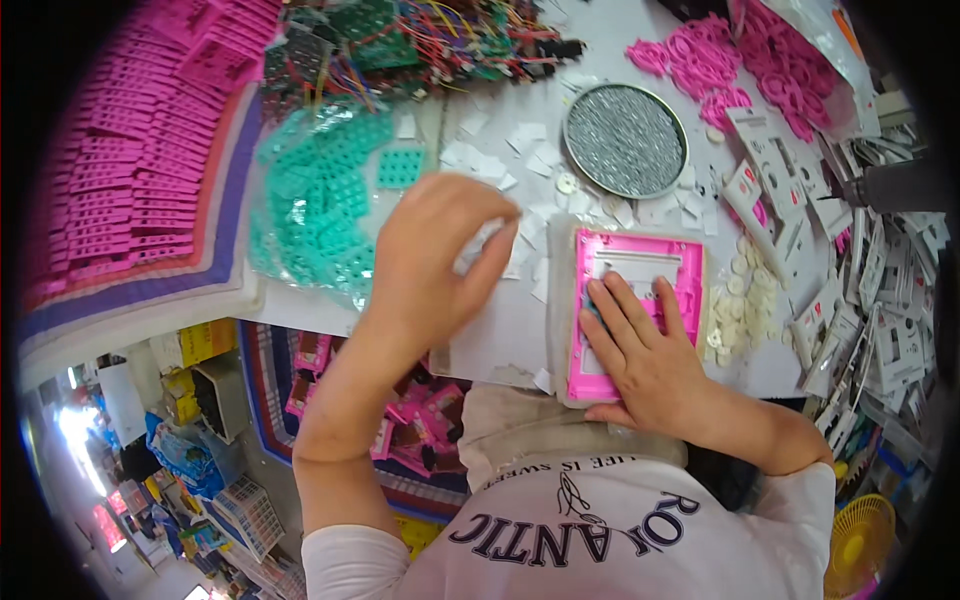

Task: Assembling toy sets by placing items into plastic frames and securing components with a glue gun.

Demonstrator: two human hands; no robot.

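Note:
My right hand [650, 370] lies with fingers stretched over a pink plastic casing [590, 375], pressing into its open inside. The casing sits in a pale frame [560, 290] at the table's near edge. Left of it, my left hand [435, 255] hovers above the table, thumb and forefinger curled together at the tips. Anything pinched there is too small to make out. Close to that hand are scattered white paper-like squares [487, 165] and a teal button pad [401, 168], beside a clear bag of teal pads [320, 200].
A round tin of small metal screws [625, 140] stands beyond the casing. Pale discs [735, 300] and white printed panels [880, 330] lie right, near a dark tool [900, 188]. Pink parts [140, 170] stack at far left; wired circuit boards [400, 45] and pink rings [700, 60] lie behind.

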